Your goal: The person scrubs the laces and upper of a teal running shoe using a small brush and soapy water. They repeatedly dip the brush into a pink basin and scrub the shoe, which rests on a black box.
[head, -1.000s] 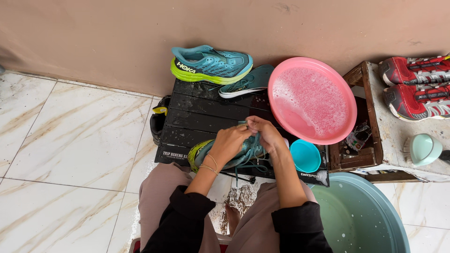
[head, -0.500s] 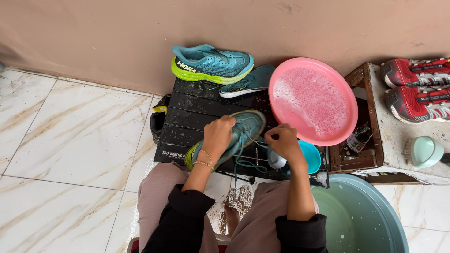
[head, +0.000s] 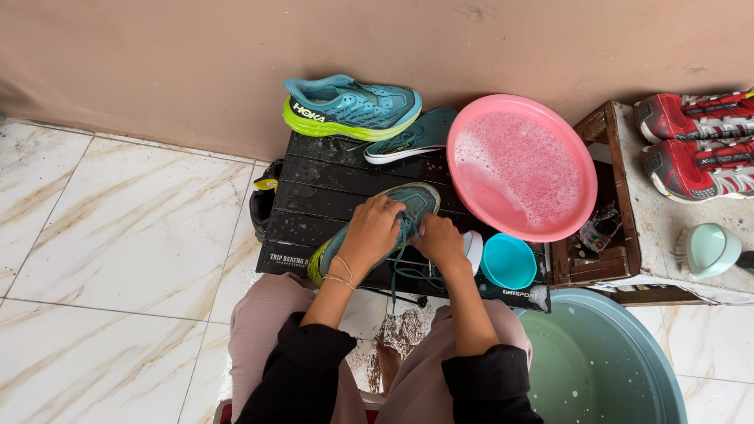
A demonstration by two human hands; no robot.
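Both hands work on the teal shoe lying on the black tabletop. Left hand is closed around its middle, pressing it down; right hand pinches the laces beside the pink basin. I think a firm hold is best, so the wet shoe does not slide.

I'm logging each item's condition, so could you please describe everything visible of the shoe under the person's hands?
The teal shoe is a mesh running shoe with a yellow-green heel edge. It lies diagonally on the black slatted table, toe toward the pink basin. The left hand covers its middle; the right hand grips its dark laces, which dangle off the table's edge.
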